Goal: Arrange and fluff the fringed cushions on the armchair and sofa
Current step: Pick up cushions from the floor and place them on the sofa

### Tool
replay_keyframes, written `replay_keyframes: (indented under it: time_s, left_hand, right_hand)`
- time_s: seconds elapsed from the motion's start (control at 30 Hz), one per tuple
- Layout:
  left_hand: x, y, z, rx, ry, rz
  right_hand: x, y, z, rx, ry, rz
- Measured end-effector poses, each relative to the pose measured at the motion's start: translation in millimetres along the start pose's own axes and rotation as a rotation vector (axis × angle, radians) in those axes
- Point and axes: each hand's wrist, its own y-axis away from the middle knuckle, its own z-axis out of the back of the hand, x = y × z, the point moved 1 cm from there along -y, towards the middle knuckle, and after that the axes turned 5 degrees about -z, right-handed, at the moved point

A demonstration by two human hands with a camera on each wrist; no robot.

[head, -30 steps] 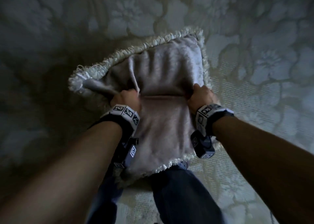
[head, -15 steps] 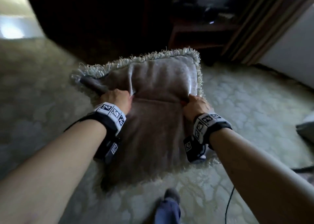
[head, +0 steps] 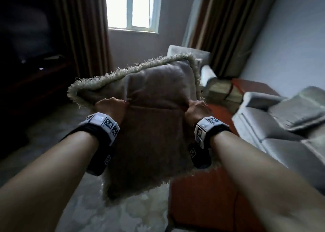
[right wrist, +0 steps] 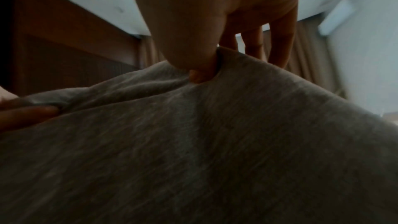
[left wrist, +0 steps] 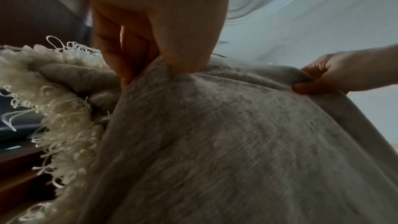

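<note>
A grey-brown cushion (head: pixel 154 119) with a cream fringe hangs in the air in front of me, held by both hands. My left hand (head: pixel 110 107) pinches a fold of its cover on the left side, thumb on top (left wrist: pixel 181 57). My right hand (head: pixel 196 110) pinches the cover on the right side (right wrist: pixel 200 71). The cream fringe (left wrist: pixel 62 108) shows beside my left hand. A grey armchair (head: pixel 197 62) stands behind the cushion by the curtain. The grey sofa (head: pixel 277 135) lies at the right, with another cushion (head: pixel 299 108) on it.
An orange-red table (head: pixel 207 201) stands below and right of the held cushion. A patterned carpet (head: pixel 123 214) covers the floor. Brown curtains (head: pixel 84 29) flank a bright window (head: pixel 133 6). Dark furniture (head: pixel 31 73) fills the left side.
The cushion has been lifted from over the carpet to chest height, and my view has swung up from the floor to the window, armchair and sofa. Both hands keep the same hold.
</note>
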Motion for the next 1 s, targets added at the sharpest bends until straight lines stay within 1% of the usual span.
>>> replay_keyframes:
  time_s: [0.07,0.13,0.2,0.3,0.37,0.43,0.5,0.53,0.6,0.7,0.77,0.83,0.9,1.0]
  left_hand:
    - [-79,-10,19,-0.057,0.026,-0.126]
    - [-160,-11,40,-0.157,0.083,-0.256]
    - [-249,-3,69,-0.258,0.147,-0.438]
    - [-386,30,125,-0.338,0.316,-0.660]
    - [-471,52,151,-0.366,0.448,-0.776]
    - [-550,76,163,-0.364,0.560,-0.847]
    - [-622,97,167,-0.299,0.569,-0.891]
    - [-656,106,168,-0.263,0.562,-0.909]
    - [-722,120,174,-0.237,0.562,-0.948]
    - [-812,145,194,-0.281,0.420,-1.086]
    - [-861,162,208,-0.269,0.389,-1.151]
    - [-909,170,211,-0.277,0.417,-1.243]
    - [-962,168,202,-0.275,0.469,-1.339]
    - [-1043,165,191,-0.229,0.484,-1.448]
  right_hand:
    - [-85,17,34,-0.022,0.038,-0.134]
    - [-170,46,69,-0.033,0.068,-0.273]
    - [-257,81,104,-0.056,0.082,-0.419]
    - [-380,136,159,-0.144,0.074,-0.616]
    - [-452,176,193,-0.206,0.085,-0.712]
    - [-513,217,223,-0.259,0.119,-0.805]
    - [-563,254,242,-0.300,0.149,-0.886]
    - [-585,271,249,-0.315,0.158,-0.924]
    - [-632,299,258,-0.345,0.173,-0.999]
    - [-700,332,268,-0.375,0.175,-1.134]
    - [-743,346,267,-0.372,0.165,-1.219]
    - [-785,352,261,-0.381,0.143,-1.277]
    - [-831,349,249,-0.375,0.119,-1.317]
    - [-906,338,231,-0.356,0.106,-1.394]
